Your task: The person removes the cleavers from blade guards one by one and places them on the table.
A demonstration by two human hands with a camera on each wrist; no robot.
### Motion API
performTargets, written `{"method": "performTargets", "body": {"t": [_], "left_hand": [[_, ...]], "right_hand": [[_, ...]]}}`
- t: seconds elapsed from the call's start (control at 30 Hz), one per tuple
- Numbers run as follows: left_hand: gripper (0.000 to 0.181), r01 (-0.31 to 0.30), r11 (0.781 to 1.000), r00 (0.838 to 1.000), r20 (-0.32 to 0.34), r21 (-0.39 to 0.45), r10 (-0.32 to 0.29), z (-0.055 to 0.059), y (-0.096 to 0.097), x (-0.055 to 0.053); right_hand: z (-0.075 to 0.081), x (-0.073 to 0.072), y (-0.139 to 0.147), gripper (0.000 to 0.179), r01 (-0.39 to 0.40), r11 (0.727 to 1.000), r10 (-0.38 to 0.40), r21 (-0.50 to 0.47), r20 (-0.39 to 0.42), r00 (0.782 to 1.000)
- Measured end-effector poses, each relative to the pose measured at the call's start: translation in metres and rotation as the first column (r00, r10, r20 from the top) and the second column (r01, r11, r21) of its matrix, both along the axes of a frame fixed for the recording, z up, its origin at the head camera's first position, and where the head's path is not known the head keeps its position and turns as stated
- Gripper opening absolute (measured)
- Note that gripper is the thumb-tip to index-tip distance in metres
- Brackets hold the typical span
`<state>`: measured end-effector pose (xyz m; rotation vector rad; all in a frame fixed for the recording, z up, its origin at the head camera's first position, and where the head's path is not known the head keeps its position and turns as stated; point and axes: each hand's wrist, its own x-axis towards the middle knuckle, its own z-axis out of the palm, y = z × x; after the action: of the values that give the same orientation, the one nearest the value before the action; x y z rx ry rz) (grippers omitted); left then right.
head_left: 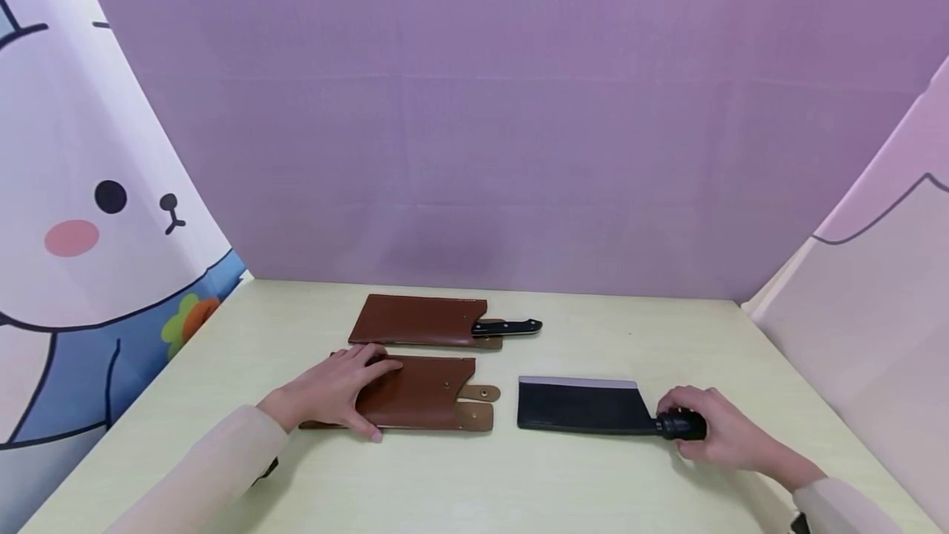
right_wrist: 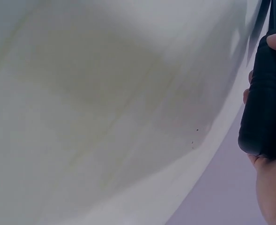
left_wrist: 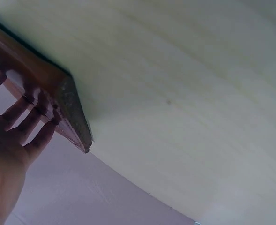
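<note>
My left hand [head_left: 337, 390] rests over the left part of a brown leather knife sheath [head_left: 426, 394], fingers spread across it and thumb at its near edge. In the left wrist view the fingertips touch the sheath [left_wrist: 74, 103]. Its two tan straps [head_left: 480, 393] lie unfastened at the right end, beside the notched mouth. Further right, my right hand [head_left: 715, 431] grips the black handle of a cleaver [head_left: 582, 406]. The dark blade points left toward the sheath, its pale cutting edge on the far side. The right wrist view shows fingers around the ribbed handle [right_wrist: 264, 98].
Behind the near sheath lies a second brown sheath [head_left: 418, 320] with a knife in it, its black riveted handle [head_left: 519, 327] sticking out to the right. A lilac cloth wall [head_left: 474, 122] rises along the back of the pale table [head_left: 571, 493]. Printed curtains [head_left: 111, 270] hang at both sides.
</note>
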<state>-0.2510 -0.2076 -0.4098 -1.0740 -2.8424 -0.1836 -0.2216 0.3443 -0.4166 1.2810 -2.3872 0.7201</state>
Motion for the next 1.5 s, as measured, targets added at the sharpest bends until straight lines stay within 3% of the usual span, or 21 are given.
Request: {"method": "performTargets", "body": {"t": [0.37,0.87,1.07,1.3,1.5], "left_hand": [[0.100,0.003,1.000,1.000,0.018,0.000,-0.003,0.000,0.000,0.000],[0.102,-0.020,1.000,0.997,0.073,-0.016,0.021,0.003,0.001,0.003],[0.104,-0.037,0.999,0.993,0.111,-0.023,0.040,0.004,0.000,0.005],[0.104,-0.027,0.999,0.994,0.106,-0.026,0.030,0.008,0.000,0.006],[0.102,-0.008,1.000,0.998,0.070,-0.016,0.009,0.015,0.001,0.004]], "right_hand": [[-0.003,-0.002,0.000,0.054,0.021,1.000,-0.022,0.023,0.027,0.999],[-0.004,-0.004,0.001,0.056,-0.016,1.000,0.015,0.024,0.027,1.000],[0.000,-0.004,0.004,0.053,-0.032,0.998,0.026,0.056,0.100,0.995],[0.007,-0.004,0.003,0.044,-0.034,0.995,0.010,0.095,0.242,0.970],[0.013,-0.006,-0.001,0.039,-0.046,0.994,0.024,0.097,0.217,0.976]]}}
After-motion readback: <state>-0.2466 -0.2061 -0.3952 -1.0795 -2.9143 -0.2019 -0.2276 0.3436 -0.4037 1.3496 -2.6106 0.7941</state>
